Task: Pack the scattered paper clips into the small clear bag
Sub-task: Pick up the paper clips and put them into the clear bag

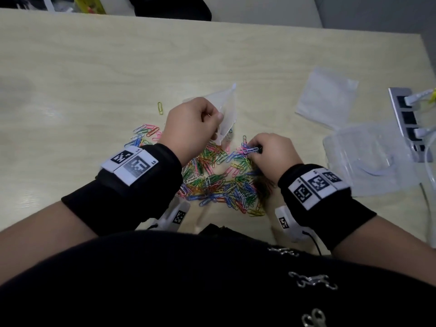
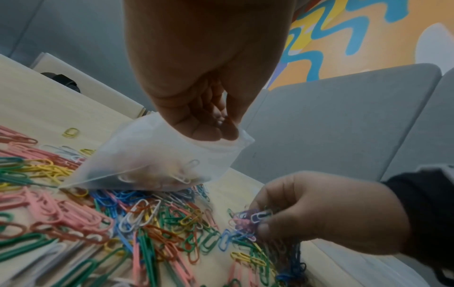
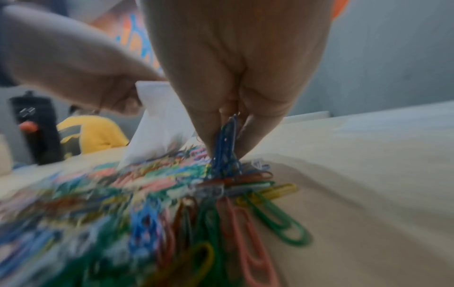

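Pinching a small bunch of paper clips (image 2: 255, 219) with our right hand (image 1: 271, 154), we lift it from the pile (image 1: 217, 180) on the table (image 1: 94, 79). Just above the pile, our left hand (image 1: 191, 126) pinches the small clear bag (image 2: 157, 155), already holding a few clips. Next, we judge, the bag's mouth must open under the bunch.

Dim, soft light; right wrist view motion-blurred, edges warped
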A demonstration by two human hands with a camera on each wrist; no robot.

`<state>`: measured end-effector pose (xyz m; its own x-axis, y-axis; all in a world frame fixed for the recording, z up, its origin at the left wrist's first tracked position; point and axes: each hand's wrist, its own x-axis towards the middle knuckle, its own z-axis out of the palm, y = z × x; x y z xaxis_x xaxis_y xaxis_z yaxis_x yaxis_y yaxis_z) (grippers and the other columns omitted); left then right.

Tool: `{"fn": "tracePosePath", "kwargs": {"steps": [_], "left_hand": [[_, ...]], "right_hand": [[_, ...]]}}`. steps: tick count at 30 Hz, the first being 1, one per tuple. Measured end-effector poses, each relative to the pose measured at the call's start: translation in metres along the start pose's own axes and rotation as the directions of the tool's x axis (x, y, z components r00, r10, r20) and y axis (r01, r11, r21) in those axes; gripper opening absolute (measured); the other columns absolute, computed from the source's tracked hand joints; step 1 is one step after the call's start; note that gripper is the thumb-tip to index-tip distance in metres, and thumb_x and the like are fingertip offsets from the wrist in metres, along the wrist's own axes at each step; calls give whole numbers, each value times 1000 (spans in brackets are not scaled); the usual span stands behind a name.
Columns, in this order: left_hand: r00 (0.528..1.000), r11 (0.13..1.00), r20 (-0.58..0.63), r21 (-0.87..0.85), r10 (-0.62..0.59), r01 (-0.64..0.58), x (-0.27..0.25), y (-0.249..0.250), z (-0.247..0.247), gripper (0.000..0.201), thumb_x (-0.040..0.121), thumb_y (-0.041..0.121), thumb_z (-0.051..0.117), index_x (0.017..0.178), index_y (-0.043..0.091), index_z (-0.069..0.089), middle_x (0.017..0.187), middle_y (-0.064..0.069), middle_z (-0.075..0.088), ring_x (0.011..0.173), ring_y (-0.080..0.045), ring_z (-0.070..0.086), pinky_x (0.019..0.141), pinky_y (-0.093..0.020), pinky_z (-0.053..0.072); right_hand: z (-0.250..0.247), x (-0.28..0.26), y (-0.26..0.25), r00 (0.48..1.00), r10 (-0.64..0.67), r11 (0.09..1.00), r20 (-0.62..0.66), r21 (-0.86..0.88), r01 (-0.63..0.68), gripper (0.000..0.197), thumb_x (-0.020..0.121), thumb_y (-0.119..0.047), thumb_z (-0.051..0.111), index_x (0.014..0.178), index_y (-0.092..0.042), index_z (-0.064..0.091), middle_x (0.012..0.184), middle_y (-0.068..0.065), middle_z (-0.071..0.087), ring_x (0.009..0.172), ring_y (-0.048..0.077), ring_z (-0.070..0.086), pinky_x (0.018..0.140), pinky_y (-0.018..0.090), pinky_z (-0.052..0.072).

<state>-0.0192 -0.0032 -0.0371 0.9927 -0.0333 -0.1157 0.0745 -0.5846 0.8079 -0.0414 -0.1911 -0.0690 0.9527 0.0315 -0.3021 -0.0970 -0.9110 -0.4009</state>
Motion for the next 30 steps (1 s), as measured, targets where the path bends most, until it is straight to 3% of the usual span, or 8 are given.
{"fn": "tracePosePath", "kwargs": {"steps": [4, 7, 12, 17, 21, 25, 27, 30], "left_hand": [[998, 999, 54, -27, -16, 18, -3, 0, 3, 11, 92, 22, 61, 84, 15, 64, 63, 3, 69, 59, -9, 65, 69, -30, 54], [997, 1000, 73, -15, -9, 11, -5, 0, 5, 9, 91, 21, 62, 84, 16, 65, 65, 3, 70, 61, -8, 67, 65, -25, 51], [991, 999, 133, 44, 10, -16, -7, 0, 9, 11, 90, 23, 64, 79, 22, 63, 63, 7, 69, 56, 4, 64, 58, -12, 45], [987, 996, 163, 88, -3, -11, -6, 0, 9, 14, 90, 25, 64, 76, 24, 61, 63, 7, 70, 55, 6, 61, 51, -5, 39], [985, 995, 171, 95, 3, -20, -7, 2, 10, 17, 90, 27, 65, 74, 25, 59, 62, 8, 69, 53, 9, 59, 51, -3, 37], [987, 996, 161, 87, 1, -16, -8, 2, 11, 16, 90, 29, 64, 75, 25, 60, 61, 9, 68, 54, 7, 58, 53, -6, 39], [988, 997, 154, 77, -13, 2, -7, 2, 11, 16, 90, 26, 64, 75, 25, 61, 60, 9, 68, 53, 8, 57, 54, -8, 40], [991, 998, 130, 51, -27, 20, -7, 3, 11, 13, 90, 23, 64, 77, 23, 63, 59, 9, 66, 48, 10, 56, 49, -5, 38]], "right_hand": [[-13, 3, 3, 984, 170, 915, 52, 362, -177, 8, 78, -22, 76, 85, -21, 71, 77, -2, 67, 64, 12, 60, 61, 22, 48], [-26, 5, 1, 972, 216, 761, 97, 607, -230, 12, 74, -11, 78, 73, -22, 71, 77, 4, 71, 70, 21, 65, 76, 39, 58], [-45, 4, -19, 969, 171, 531, 178, 812, -243, 10, 80, 2, 70, 82, -7, 68, 80, 12, 68, 68, 21, 65, 69, 30, 58], [-45, 7, -34, 968, 174, 609, 182, 752, -251, 13, 81, 1, 70, 73, -10, 66, 80, 14, 68, 69, 21, 65, 71, 30, 60], [-43, 10, -44, 962, 201, 636, 187, 722, -273, 17, 88, -7, 62, 73, -14, 65, 97, 20, 69, 88, 29, 70, 83, 39, 58], [-48, 9, -51, 957, 159, 562, 244, 774, -291, 23, 92, 2, 48, 109, -6, 62, 102, 14, 60, 89, 23, 65, 84, 33, 57], [-49, 10, -49, 967, 124, 651, 222, 717, -248, 36, 91, 2, 47, 125, -7, 56, 112, 9, 57, 96, 22, 64, 90, 37, 56], [-51, 8, -46, 986, 97, 726, 134, 668, -163, 36, 89, -2, 51, 123, -14, 57, 115, 3, 61, 99, 21, 64, 90, 41, 56]]}}
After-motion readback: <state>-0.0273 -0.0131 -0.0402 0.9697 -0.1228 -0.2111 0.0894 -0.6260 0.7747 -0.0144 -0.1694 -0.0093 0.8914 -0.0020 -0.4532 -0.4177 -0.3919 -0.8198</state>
